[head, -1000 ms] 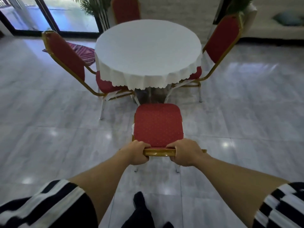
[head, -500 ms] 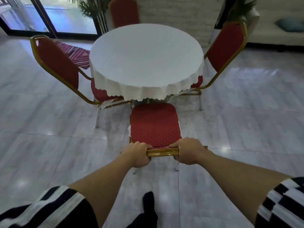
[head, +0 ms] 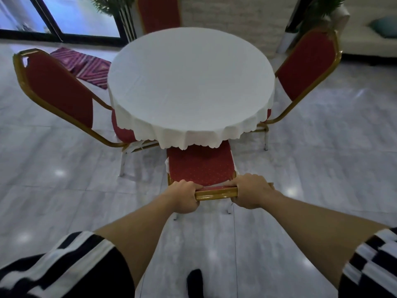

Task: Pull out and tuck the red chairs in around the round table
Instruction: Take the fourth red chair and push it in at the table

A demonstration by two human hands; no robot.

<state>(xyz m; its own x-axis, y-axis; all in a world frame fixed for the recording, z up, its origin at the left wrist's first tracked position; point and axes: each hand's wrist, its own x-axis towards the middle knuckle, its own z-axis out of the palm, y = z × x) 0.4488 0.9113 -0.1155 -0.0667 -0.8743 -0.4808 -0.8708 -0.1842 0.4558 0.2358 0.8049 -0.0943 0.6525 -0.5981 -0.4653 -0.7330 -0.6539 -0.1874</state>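
Observation:
The round table (head: 191,82) wears a white cloth with a scalloped hem. In front of me stands a red chair (head: 200,166) with a gold frame; its seat's front edge is under the cloth hem. My left hand (head: 184,196) and my right hand (head: 250,191) both grip the gold top rail of its backrest. A second red chair (head: 60,93) stands at the table's left, a third red chair (head: 307,63) at the right, and a fourth red chair (head: 159,14) behind the table, all with seats tucked under.
Glossy grey tile floor (head: 322,168) surrounds the table. A striped purple rug (head: 83,65) lies at the back left by glass doors. Potted plants (head: 113,7) stand behind, and a pale sofa (head: 369,39) with a teal cushion sits at the back right. My dark-socked foot (head: 194,282) is below.
The chair in my hands has slid forward, so its seat now reaches under the tablecloth hem. I have stepped closer to the table.

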